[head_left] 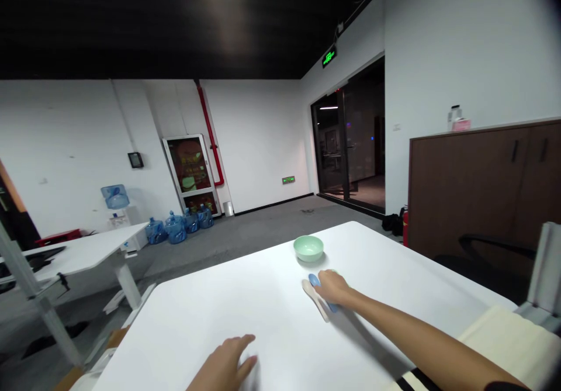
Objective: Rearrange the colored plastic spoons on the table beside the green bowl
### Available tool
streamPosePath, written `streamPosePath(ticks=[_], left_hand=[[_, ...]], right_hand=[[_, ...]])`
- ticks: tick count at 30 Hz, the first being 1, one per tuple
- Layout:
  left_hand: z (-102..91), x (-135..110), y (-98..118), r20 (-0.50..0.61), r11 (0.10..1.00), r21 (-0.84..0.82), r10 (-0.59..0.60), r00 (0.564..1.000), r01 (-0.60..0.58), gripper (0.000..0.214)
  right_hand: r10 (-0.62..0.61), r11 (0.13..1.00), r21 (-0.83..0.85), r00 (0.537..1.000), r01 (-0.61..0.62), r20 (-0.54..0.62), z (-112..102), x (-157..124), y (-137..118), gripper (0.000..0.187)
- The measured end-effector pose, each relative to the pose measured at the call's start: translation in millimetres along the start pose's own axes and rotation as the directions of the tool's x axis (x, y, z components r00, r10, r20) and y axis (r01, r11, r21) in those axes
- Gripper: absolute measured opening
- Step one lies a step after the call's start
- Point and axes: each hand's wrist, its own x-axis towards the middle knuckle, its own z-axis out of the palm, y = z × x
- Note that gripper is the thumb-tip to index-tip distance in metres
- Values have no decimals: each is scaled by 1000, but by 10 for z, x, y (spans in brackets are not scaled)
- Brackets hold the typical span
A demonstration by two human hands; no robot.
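1. The blue spoon lies on the bench, directly under your right hand, with its head showing past the fingers on the far left side and the end of its handle showing on the near side.
2. Its long axis slants, head away from you and a little left, handle end back toward you and right. Your right forearm comes in from the near right, so it crosses that line at an angle instead of following it.
3. Your right hand covers the spoon's middle, fingers bent down. You cannot tell from here whether they have closed on it, as the fingertips are hidden.
4. The pale spoon lies just to the left, nearly parallel, its head also away from you; whether the two spoons touch is unclear.
5. The bowl stands upright just beyond the spoon heads, apart from your hand.
6. Your left hand is much the farther one, near and left over the bench, thumb and forefinger spread with nothing visible between them.
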Motion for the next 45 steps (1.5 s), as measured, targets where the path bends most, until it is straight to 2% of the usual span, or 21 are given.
streamPosePath(ticks=[4, 7, 11, 14, 17, 21, 25, 29, 39, 42, 45], left_hand=[[-7, 12, 25, 8, 1000, 12, -4, 1000, 3, 55], [-16, 8, 41, 13, 1000, 14, -10, 1000, 10, 54], [-17, 3, 30, 16, 1000, 1, -22, 1000, 22, 56], [-7, 10, 15, 22, 1000, -9, -26, 999, 26, 57], [-2, 14, 14, 27, 1000, -10, -19, 999, 19, 57], [-25, -4, 18, 25, 1000, 2, -24, 999, 24, 56], [-52, -36, 24, 17, 1000, 19, -23, 1000, 23, 55], [-48, -38, 42, 17, 999, 27, -18, 1000, 17, 54], [16, 22, -41, -5, 1000, -3, -4, 1000, 4, 56], [8, 12, -39, -1, 1000, -5, -5, 1000, 5, 56], [-11, 1, -10, 0, 1000, -4, 1, 1000, -1, 56]], right_hand=[[2, 998, -60, 999, 0, 33, 21, 5, 84, 26], [27, 999, -27, 997, -25, 67, 58, 9, 124, 26], [34, 998, 47, 999, -35, 27, -14, 40, 92, 18], [0, 994, 111, 1000, -1, 7, -116, 50, -63, 20], [-83, 986, 147, 995, 74, 56, -163, 31, -321, 19], [-114, 982, 164, 986, 93, 120, -102, -4, -675, 15], [-82, 985, 162, 987, 60, 135, 25, -22, -860, 22], [-93, 990, 117, 992, 83, 86, 136, -33, -873, 25], [-129, 991, 44, 989, 126, 74, 371, -12, -815, 17], [-149, 989, 28, 986, 147, 69, 318, -47, -833, 18], [-118, 992, 41, 992, 117, 33, 118, -90, -828, 34]])
